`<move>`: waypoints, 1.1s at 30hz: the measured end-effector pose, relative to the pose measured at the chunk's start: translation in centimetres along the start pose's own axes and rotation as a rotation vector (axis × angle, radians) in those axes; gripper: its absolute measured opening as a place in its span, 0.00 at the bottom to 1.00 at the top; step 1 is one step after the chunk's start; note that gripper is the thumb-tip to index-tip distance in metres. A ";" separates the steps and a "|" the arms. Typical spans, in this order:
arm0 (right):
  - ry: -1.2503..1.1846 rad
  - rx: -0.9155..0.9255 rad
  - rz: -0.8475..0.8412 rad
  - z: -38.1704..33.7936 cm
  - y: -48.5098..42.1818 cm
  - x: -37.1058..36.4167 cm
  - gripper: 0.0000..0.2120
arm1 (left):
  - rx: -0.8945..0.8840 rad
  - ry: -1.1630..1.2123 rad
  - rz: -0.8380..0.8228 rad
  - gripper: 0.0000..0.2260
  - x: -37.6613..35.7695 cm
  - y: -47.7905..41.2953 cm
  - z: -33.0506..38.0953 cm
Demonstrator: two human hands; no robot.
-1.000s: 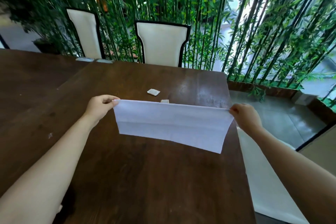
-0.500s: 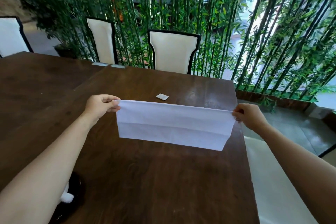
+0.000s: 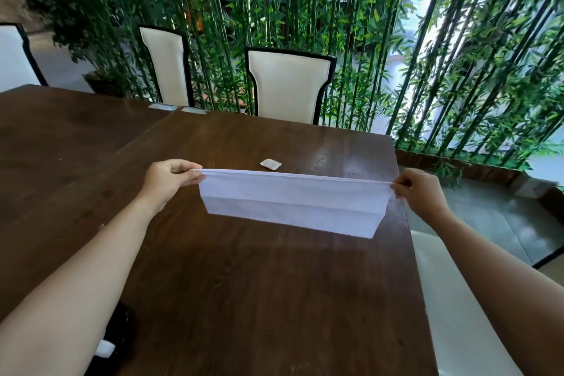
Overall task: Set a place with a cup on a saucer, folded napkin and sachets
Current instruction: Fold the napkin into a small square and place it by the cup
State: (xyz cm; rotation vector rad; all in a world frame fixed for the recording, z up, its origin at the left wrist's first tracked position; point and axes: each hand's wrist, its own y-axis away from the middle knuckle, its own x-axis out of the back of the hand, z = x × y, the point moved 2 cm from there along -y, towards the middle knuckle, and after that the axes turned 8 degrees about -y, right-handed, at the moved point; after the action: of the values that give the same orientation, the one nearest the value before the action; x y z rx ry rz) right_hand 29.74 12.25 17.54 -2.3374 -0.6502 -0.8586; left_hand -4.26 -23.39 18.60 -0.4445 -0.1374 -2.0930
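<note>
**A:** How is the white rectangular napkin, folded lengthwise, being held, and where?

**B:** It is held in the air above the dark brown wooden table, stretched taut by its upper folded edge. One top corner is pinched between thumb and fingers of the left hand. The other is pinched the same way by the right hand. The lower layers hang free, and the bottom edge slants down toward the right.

**A:** What should be minded for the fold to come out well?

**B:** Tension along the top edge is best kept even, so that the crease stays straight — slack would probably let the layers slip apart. The hanging edges should be aligned before the next fold is made. The napkin is better lowered onto the table than folded in the air. The small white square sachet, lying on the table just beyond the napkin, should be left uncovered.

**A:** And what is changed from a second ago?

**B:** Little in the grip — both corners are pinched as before. A second small packet, seen then above the top edge, is now hidden. The view has been tilted up, so more of the cream chairs with black frames and the green bamboo screen is shown.
</note>
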 end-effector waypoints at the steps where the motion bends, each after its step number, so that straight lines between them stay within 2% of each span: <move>1: 0.008 0.015 0.007 0.1 0.3 -0.2 0.07 | -0.003 -0.010 -0.005 0.07 0.1 0.2 -0.5; 5: 0.056 0.026 -0.052 1.8 3.9 -2.3 0.09 | -0.006 -0.093 -0.046 0.05 -0.4 3.4 -5.0; 8: 0.043 -0.002 -0.101 4.0 7.7 -4.5 0.12 | 0.061 -0.169 -0.087 0.06 -1.1 7.2 -9.5; 13: 0.084 -0.024 -0.233 6.6 12.3 -6.6 0.05 | 0.143 -0.270 -0.108 0.08 -1.4 12.7 -14.2; 21: 0.139 -0.022 -0.359 7.4 18.2 -6.8 0.05 | 0.158 -0.409 -0.152 0.04 -1.6 18.4 -16.4; 26: 0.165 0.005 -0.408 7.7 19.9 -6.4 0.06 | 0.122 -0.536 -0.149 0.08 -1.8 21.1 -16.3; 29: 0.172 -0.022 -0.394 7.9 20.2 -6.1 0.06 | 0.088 -0.549 -0.133 0.09 -1.9 22.1 -16.1; 33: 0.126 -0.044 -0.349 8.1 18.9 -5.8 0.03 | 0.122 -0.469 -0.101 0.04 -1.4 21.6 -15.5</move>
State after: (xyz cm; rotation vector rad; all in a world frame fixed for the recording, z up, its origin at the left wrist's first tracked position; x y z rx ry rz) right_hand 40.60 2.33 2.06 -2.2196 -1.0116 -1.1725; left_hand 10.55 -38.06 2.03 -0.8619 -0.5680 -2.0293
